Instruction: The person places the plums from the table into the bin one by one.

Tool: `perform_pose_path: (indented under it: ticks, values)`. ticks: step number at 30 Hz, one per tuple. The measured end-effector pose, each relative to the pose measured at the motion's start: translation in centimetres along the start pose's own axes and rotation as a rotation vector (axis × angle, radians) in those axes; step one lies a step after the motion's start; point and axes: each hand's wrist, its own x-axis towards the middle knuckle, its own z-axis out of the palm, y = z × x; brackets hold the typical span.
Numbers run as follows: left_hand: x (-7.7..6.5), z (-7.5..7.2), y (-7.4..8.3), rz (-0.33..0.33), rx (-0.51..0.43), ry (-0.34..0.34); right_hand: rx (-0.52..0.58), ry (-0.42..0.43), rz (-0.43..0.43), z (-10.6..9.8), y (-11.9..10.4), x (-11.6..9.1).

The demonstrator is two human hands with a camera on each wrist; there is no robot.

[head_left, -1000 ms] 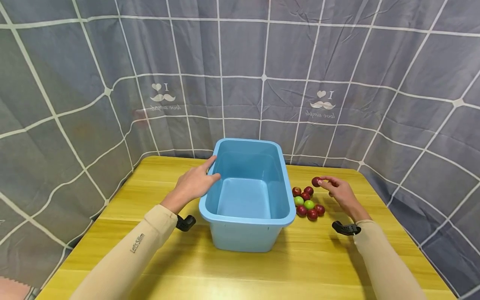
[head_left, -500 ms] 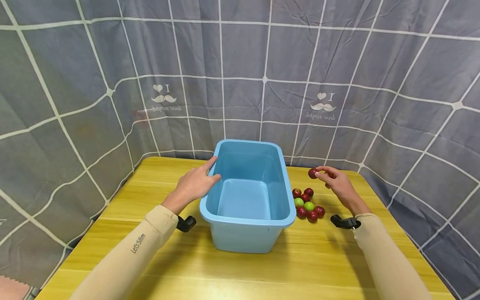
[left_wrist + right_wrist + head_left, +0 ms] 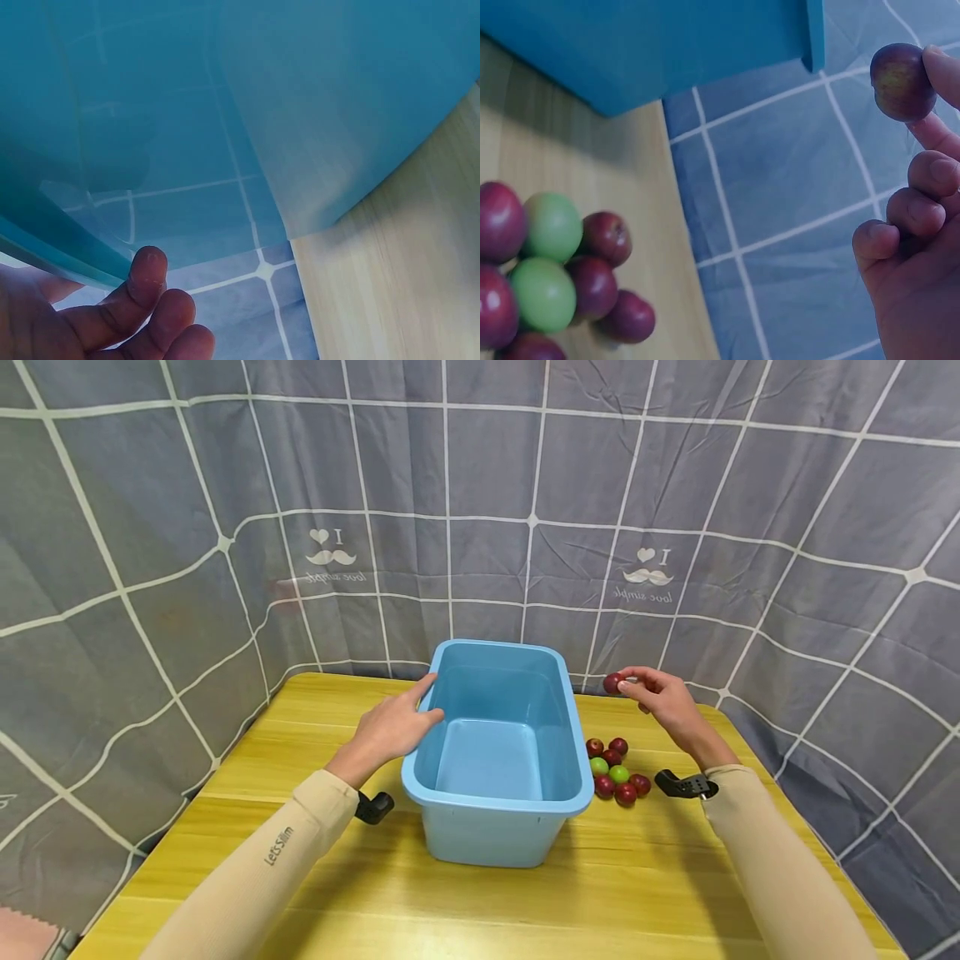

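A deep light-blue plastic tub (image 3: 495, 797) stands on the wooden table. My left hand (image 3: 392, 725) holds its left rim, thumb over the inside and other fingers curled below the rim, as the left wrist view shows. My right hand (image 3: 670, 703) pinches a dark red plum (image 3: 901, 82) between thumb and forefinger, raised above the table's far right part, to the right of the tub. The other fingers of that hand are curled in. Below it lies a cluster of dark red plums (image 3: 626, 793) with two green fruits (image 3: 544, 294) among them.
The fruit cluster lies close along the tub's right side. A grey curtain (image 3: 480, 560) with white grid lines hangs around the back and sides of the yellowish wooden table (image 3: 495, 910). Black wrist mounts (image 3: 684, 785) sit on both wrists.
My right hand has lifted the plum up and back from beside the cluster, moving slightly left toward the tub. The left hand stays on the rim.
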Motion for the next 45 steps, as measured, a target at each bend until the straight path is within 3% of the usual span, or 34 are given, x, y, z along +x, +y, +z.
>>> perform_pose_path:
  ticks: [12,20,31,39,45]
  values:
    - [0.0,-0.1,0.2,-0.007,0.000,-0.005,-0.035,-0.051,-0.055,1.0,-3.8,1.5]
    - [0.1,0.0,0.1,-0.006,0.013,-0.009,-0.088,-0.094,-0.049,2.3,-6.1,2.8]
    - [0.0,-0.1,0.1,-0.001,0.025,0.002,-0.204,-0.210,-0.130,4.2,-12.7,3.3]
    - [-0.1,0.0,0.1,-0.007,0.014,-0.002,-0.230,-0.251,-0.191,6.0,-11.3,6.6]
    - [-0.1,-0.1,0.1,-0.006,0.018,-0.002,-0.228,-0.311,-0.215,7.3,-11.7,7.9]
